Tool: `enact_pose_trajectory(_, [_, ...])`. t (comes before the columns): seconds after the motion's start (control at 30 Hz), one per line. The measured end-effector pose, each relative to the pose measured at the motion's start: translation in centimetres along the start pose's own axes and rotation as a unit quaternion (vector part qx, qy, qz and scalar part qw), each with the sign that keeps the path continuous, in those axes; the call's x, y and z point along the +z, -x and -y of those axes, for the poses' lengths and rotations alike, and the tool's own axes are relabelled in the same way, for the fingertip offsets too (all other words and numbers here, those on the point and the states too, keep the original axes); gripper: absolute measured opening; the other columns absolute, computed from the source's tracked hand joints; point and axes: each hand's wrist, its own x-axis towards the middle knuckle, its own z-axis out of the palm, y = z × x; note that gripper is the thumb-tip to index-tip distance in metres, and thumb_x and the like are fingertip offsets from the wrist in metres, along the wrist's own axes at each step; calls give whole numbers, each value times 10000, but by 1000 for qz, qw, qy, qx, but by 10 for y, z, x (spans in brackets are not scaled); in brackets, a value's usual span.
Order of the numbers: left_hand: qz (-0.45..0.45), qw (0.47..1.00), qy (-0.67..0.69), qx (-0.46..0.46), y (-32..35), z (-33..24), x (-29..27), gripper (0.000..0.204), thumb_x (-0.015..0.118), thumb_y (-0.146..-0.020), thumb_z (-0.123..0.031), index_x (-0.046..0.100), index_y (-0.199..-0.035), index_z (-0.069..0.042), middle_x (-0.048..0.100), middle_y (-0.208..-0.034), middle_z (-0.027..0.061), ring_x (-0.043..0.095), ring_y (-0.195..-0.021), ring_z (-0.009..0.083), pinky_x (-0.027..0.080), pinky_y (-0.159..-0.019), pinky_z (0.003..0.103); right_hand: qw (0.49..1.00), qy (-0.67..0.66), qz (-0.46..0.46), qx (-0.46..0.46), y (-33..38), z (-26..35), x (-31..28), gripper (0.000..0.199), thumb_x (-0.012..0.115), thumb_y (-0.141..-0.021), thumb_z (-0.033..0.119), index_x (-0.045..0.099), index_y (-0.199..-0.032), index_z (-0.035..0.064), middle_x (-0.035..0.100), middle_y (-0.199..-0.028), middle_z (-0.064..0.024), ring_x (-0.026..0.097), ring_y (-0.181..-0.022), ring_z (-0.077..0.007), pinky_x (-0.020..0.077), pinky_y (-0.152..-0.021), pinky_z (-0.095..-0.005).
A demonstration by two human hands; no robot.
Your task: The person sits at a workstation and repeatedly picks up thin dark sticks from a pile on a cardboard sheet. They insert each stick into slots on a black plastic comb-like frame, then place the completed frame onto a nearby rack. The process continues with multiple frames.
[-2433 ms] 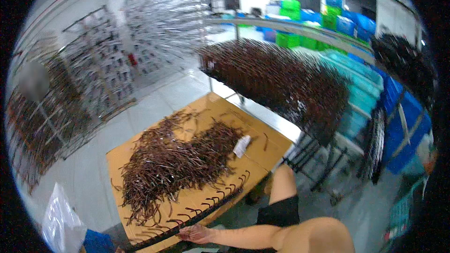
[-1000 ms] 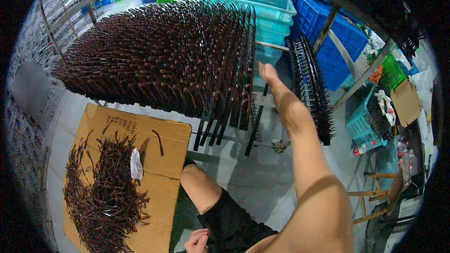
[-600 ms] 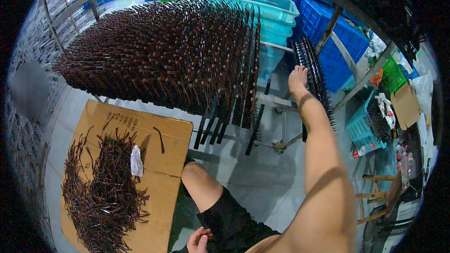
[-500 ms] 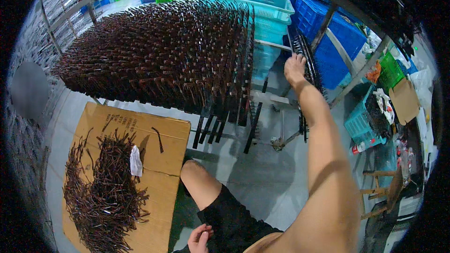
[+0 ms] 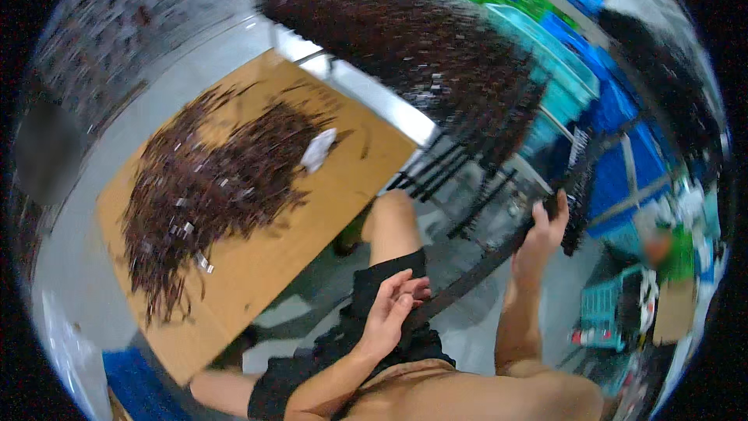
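My right hand (image 5: 536, 243) is closed round a long dark bar (image 5: 477, 271) that slants across in front of my lap, its lower end near my left hand. Beside that end is my left hand (image 5: 387, 313), fingers apart and slightly bent; whether it touches the bar is unclear. To the left, a big heap of thin dark brown, rod-like pieces (image 5: 226, 179) lies on a cardboard sheet (image 5: 343, 214) with a crumpled white scrap (image 5: 318, 150). Beyond it stands a dense block of bars bristling with similar pieces (image 5: 405, 39), blurred by motion.
More dark bars (image 5: 576, 222) hang just right of my right hand. Metal rails (image 5: 631, 168) frame that side. Teal crates (image 5: 576, 70) and blue and green ones stand behind. A teal basket (image 5: 604, 308) and an opened carton (image 5: 675, 310) are at the right.
The view has swung left. My right hand has come back from the far bars with one long dark bar, and my left hand has risen from my lap toward its near end.
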Motion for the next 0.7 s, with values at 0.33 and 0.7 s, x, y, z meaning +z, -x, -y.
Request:
enact_pose_trajectory(0.33, [-285,928,125,-204,131,-12,-109,502,599,-919,-426,438,-1245,-81,530,-1187,111,585,-999,216,534,-826,388,969,-201,135,43,160,61,89,622,480,-794,-59,312,-1383,48,457,-1313,-172,486,-1149,-260,368,-1031,-394])
enact_pose_trajectory(0.7, [-577,794,-48,187,200,-46,-226,97,633,-880,-48,538,-901,-51,602,-1013,82,577,-952,166,464,-799,285,750,-278,341,494,266,-10,188,440,498,-833,-2,456,-1271,25,557,-1235,-107,532,-1133,-218,395,-1014,-363])
